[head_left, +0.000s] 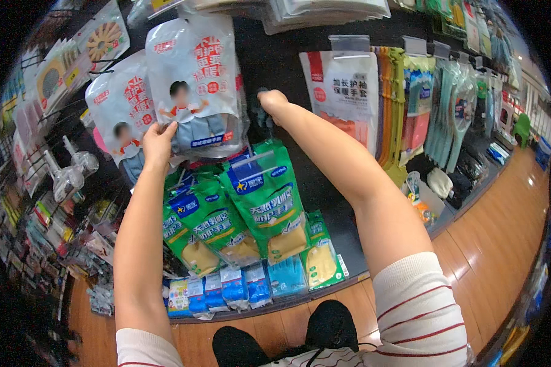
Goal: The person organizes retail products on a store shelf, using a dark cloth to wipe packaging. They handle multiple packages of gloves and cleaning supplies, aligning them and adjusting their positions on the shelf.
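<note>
My left hand [159,142] is closed on the lower left edge of a clear and white package of grey gloves [196,85], which hangs on the rack. Behind it to the left is a matching glove package [123,107]. To the right of these, my right hand [274,104] is closed, with its fingers partly turned away. Something dark [262,119] shows at its fingertips against the black back panel, too dim to name. Just below both hands hang green packages of yellow gloves [266,208].
Long-sleeved gloves in a white and red package [341,92] hang to the right, beside other hanging gloves [450,116]. Blue packets [234,287] stand on the bottom shelf. Racks of small goods [55,177] line the left. Wooden floor [471,244] runs along the right.
</note>
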{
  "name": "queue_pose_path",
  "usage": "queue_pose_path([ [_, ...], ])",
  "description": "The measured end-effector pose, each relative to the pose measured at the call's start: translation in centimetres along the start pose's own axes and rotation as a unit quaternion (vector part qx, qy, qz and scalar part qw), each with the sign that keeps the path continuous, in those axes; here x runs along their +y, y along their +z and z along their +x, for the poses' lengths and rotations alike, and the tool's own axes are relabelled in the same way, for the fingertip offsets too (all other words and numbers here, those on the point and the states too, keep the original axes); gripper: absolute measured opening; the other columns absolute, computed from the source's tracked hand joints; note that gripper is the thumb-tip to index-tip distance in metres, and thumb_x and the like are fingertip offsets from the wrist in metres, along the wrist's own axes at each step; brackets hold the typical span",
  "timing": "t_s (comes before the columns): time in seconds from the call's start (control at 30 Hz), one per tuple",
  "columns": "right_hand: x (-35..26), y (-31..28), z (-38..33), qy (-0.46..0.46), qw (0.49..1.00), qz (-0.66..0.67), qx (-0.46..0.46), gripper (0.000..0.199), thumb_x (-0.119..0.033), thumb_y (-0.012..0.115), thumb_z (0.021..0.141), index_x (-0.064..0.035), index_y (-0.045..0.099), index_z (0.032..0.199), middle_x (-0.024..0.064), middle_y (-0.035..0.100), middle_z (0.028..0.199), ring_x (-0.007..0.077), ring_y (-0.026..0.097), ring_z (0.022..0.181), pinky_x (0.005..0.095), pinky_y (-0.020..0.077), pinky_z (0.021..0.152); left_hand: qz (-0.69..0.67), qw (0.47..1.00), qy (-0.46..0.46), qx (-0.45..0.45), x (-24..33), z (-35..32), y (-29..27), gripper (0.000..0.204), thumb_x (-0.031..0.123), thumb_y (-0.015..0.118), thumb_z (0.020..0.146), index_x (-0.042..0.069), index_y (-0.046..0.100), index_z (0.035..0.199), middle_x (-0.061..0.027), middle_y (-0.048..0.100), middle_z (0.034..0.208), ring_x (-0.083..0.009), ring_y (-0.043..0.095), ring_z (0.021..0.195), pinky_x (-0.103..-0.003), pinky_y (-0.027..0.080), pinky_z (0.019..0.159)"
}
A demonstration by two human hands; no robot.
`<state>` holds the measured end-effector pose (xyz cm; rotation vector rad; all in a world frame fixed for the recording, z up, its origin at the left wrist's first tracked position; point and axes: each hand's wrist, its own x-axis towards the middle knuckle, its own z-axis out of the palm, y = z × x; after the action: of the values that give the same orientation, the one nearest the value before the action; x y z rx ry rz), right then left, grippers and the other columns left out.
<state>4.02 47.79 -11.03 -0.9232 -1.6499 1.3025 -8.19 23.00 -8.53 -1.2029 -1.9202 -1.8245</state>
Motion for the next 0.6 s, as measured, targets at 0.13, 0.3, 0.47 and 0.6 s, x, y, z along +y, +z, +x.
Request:
queue_pose_path([
  [0.13,1.7,0.8,4.6,-0.092,0.968,-0.172,-0.156,0.041,-0.020,0.050,0.081,-0.0033,0.052,0.119,0.0194,0.055,0.117,0.0317,0.055,0.105,0.0419,0.0442,0.084,0.024,0.999,0.018,0.011,0.0,0.0,0.5,0.026,0.019,0.069,0.077,-0.003,0.062,0.089,-0.0070,0.064,0.080,-0.0129,0.055,0.071,-0.028,0.043,0.065],
  [0.3,2.1,3.5,3.4,-0.117,0.951,-0.192,-0.214,0.046,-0.027,0.052,0.083,-0.0162,0.049,0.127,0.0165,0.052,0.125,0.0318,0.051,0.111,0.0431,0.0431,0.088,0.107,0.992,-0.061,0.025,0.7,-0.8,-0.8,0.030,0.023,0.071,0.073,-0.003,0.063,0.085,-0.0080,0.065,0.075,-0.0139,0.057,0.065,-0.030,0.043,0.059],
  [0.47,3.1,3.2,2.1,-0.177,0.929,-0.241,-0.219,0.034,-0.019,0.049,0.081,-0.0033,0.061,0.108,0.0172,0.061,0.109,0.0310,0.058,0.097,0.0396,0.0457,0.081,0.102,0.995,-0.003,0.023,0.0,-0.3,0.0,0.031,0.024,0.071,0.072,-0.003,0.062,0.083,-0.0101,0.065,0.075,-0.0159,0.058,0.067,-0.031,0.044,0.063],
  [0.6,2.4,2.0,1.0,-0.070,0.936,-0.209,-0.276,0.045,-0.022,0.056,0.080,-0.0077,0.052,0.123,0.0156,0.052,0.124,0.0295,0.049,0.112,0.0407,0.0392,0.092,0.118,0.992,0.021,0.028,0.6,-0.3,0.6,0.030,0.024,0.071,0.072,-0.003,0.061,0.081,-0.0119,0.065,0.077,-0.0192,0.060,0.069,-0.032,0.044,0.063],
])
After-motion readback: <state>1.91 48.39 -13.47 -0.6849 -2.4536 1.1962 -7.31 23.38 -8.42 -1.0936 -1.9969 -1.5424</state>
